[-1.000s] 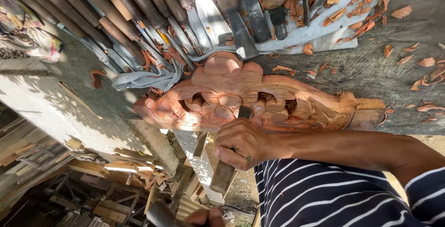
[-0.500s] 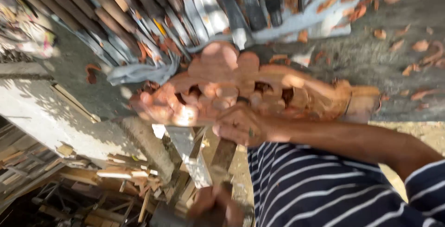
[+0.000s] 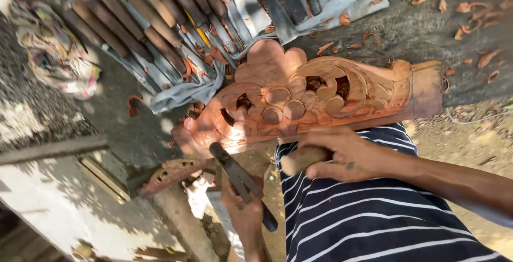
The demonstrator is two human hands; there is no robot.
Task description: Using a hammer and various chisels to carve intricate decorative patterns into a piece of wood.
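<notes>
Reddish-brown carved wooden panel w/ pierced scrollwork [image 3: 315, 101] lies flat along the near edge of the grey stone bench [image 3: 427, 32], its long side hanging just over the person's lap. Left hand [image 3: 243, 208] sits below the panel's left end, fingers wrapped tight round a dark metal chisel [image 3: 238, 179]; blade tip is touching or nearly touching the panel's lower edge, can't tell which. Right hand [image 3: 342, 155] is just below the panel's middle, fist closed firm on a round pale wooden handle [image 3: 302, 159], prob. a mallet, head not visible. Beyond the panel, a row of wooden-handled carving chisels [image 3: 160, 21] lies on a pale grey cloth [image 3: 187, 91], touching the panel's far left corner. Curled orange wood shavings [image 3: 470, 27] scattered right of the tools. Bundled patterned rag [image 3: 53, 53] well left of the panel. Navy white-striped shirt [image 3: 374, 219] below it.
</notes>
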